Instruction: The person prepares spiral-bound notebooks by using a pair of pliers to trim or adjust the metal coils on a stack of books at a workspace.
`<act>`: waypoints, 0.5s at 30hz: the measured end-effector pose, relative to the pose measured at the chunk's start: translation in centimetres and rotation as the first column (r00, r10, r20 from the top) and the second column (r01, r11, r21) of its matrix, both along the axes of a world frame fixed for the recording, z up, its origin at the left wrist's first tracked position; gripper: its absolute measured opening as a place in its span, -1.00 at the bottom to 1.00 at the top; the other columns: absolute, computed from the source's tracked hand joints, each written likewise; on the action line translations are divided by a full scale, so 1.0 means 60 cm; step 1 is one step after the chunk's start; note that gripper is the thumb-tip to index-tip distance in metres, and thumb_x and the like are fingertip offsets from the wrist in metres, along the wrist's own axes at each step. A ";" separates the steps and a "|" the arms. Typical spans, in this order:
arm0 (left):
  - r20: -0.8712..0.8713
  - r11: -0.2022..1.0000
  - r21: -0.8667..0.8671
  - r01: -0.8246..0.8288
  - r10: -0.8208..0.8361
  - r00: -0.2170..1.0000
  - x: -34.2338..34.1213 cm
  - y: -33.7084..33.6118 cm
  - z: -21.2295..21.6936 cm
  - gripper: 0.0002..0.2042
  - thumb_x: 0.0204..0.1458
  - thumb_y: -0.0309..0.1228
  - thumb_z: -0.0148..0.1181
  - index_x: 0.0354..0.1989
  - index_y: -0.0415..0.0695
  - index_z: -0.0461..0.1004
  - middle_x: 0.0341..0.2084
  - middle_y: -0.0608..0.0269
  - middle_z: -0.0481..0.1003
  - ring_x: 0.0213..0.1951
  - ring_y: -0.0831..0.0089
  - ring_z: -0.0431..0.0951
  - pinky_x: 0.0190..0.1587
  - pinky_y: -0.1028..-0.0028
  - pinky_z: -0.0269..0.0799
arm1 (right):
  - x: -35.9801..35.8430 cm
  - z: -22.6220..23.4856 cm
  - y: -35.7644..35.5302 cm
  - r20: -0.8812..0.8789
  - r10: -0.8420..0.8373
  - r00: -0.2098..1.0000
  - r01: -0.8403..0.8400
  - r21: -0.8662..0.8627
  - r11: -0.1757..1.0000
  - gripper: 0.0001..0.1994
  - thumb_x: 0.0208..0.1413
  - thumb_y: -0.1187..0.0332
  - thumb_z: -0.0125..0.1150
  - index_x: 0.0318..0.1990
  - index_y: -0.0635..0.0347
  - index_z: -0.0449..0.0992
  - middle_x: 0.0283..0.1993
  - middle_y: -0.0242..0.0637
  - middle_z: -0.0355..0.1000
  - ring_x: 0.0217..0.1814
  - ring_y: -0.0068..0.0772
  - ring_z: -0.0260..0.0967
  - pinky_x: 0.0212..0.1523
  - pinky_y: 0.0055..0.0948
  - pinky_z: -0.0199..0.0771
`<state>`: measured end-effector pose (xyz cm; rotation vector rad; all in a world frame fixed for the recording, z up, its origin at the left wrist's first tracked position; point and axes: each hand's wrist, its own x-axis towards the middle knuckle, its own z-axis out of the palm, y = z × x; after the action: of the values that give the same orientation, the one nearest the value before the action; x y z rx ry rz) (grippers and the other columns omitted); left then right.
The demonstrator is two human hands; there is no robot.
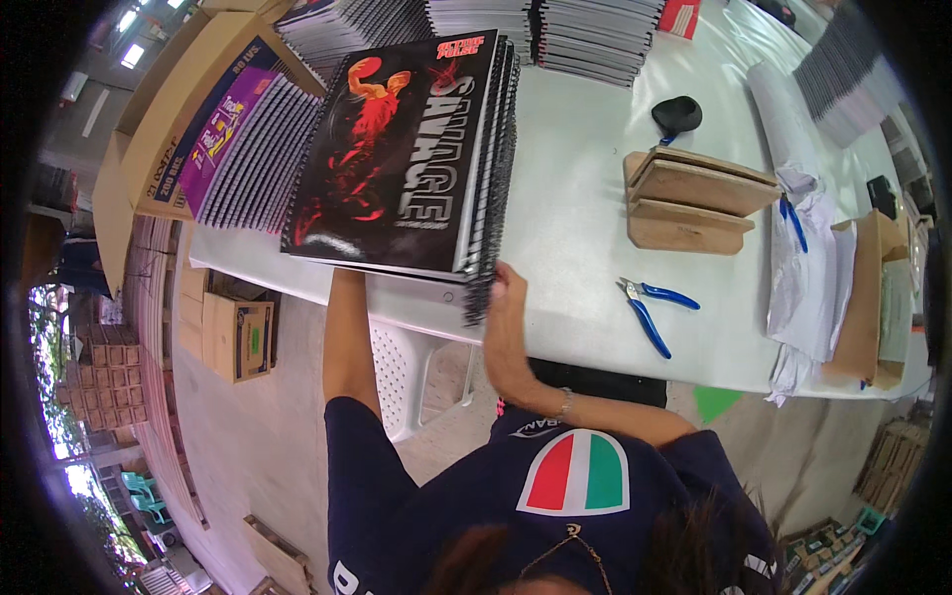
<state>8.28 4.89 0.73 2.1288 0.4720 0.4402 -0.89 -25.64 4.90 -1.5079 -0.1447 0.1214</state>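
Observation:
A small stack of spiral notebooks (382, 159), the top one with a glossy black cover and a red figure, is tilted over the table's left front edge. Their black coil bindings run down the right side. At the lower end of the coils, my right hand (508, 290) has its fingers closed on the corner of the stack. My left forearm (347, 317) reaches up beneath the notebooks, and they hide the hand itself. Just left of the stack, purple-covered spiral notebooks (243, 149) lie fanned in an open cardboard box (159, 139).
Tall stacks of spiral notebooks (595, 40) line the table's far side. On the white table (565, 198) sit a wooden slotted stand (694, 203), blue-handled cutters (650, 307) and a black rounded object (676, 115). White wrapping (803, 258) lies at right. A white plastic chair (397, 377) is below the edge.

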 end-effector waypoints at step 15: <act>0.099 0.981 -0.182 0.068 -0.051 0.994 -0.032 0.002 -0.009 -0.71 0.24 -0.48 0.10 0.09 -0.34 0.42 -0.02 0.13 0.48 -0.05 0.44 0.45 0.02 0.45 0.39 | -0.044 0.001 0.006 -0.057 0.195 0.979 -0.193 0.051 0.980 -0.22 0.25 0.52 -0.11 0.54 0.34 -0.35 0.63 0.06 -0.40 0.68 0.01 -0.47 0.60 -0.18 -0.45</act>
<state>6.36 5.03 0.17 1.9284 0.3792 0.4425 -3.56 -25.26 4.98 -1.4410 -0.2436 0.3189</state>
